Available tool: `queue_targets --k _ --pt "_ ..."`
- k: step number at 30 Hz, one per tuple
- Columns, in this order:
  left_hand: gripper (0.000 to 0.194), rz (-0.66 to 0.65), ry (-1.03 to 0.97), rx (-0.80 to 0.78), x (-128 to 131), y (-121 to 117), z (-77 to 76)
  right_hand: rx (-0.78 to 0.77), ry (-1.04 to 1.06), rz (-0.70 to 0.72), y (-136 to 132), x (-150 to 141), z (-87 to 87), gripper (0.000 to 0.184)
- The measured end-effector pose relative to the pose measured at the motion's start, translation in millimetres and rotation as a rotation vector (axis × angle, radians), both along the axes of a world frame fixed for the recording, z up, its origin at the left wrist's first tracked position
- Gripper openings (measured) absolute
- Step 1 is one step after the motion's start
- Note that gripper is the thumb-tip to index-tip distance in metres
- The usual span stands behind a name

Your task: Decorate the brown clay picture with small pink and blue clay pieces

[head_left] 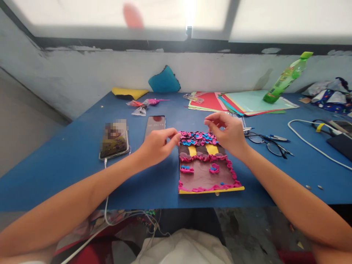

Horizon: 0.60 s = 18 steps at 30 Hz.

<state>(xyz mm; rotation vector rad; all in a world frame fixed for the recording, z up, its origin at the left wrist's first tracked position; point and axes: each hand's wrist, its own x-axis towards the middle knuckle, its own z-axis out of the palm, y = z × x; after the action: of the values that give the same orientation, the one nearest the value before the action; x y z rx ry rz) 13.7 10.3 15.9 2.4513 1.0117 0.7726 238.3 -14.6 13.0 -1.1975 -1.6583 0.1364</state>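
Observation:
A rectangular clay-covered panel (202,176) lies on the blue table before me. Pink and blue clay bits crowd its far end, two yellow patches sit below them, and a ruffled pink border runs round a mauve area. My left hand (159,147) is closed, thumb and forefinger pinched together at the panel's far left corner; whatever they hold is too small to make out. Above the far right part of the panel, my right hand (229,134) is also closed in a pinch, its fingertips over the clay bits. Anything between those fingertips is hidden.
Left of the panel lie a charging phone (114,141) and another phone (155,123) showing a timer. Eyeglasses (268,143) and pens are at the right. Coloured paper sheets (210,101), a green bottle (287,79) and small packets (140,109) stand or lie behind.

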Motion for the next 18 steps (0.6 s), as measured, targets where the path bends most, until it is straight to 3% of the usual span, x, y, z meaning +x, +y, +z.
queue_targets --k 2,4,10,18 --pt "0.031 -0.076 0.103 0.311 -1 0 -5.1 -0.015 -0.011 -0.01 1 0 -0.5 0.012" --pt "0.032 -0.196 0.159 0.433 -1 -1 -8.2 -0.023 -0.018 -0.021 2 0 -0.7 0.013" --pt "0.037 -0.381 0.225 0.395 1 -4 -12.7 -0.044 -0.171 0.004 3 8 -8.3 0.019" --pt "0.034 -0.371 0.256 0.421 2 -3 -18.9 -0.203 -0.275 0.069 6 20 -21.2 0.029"
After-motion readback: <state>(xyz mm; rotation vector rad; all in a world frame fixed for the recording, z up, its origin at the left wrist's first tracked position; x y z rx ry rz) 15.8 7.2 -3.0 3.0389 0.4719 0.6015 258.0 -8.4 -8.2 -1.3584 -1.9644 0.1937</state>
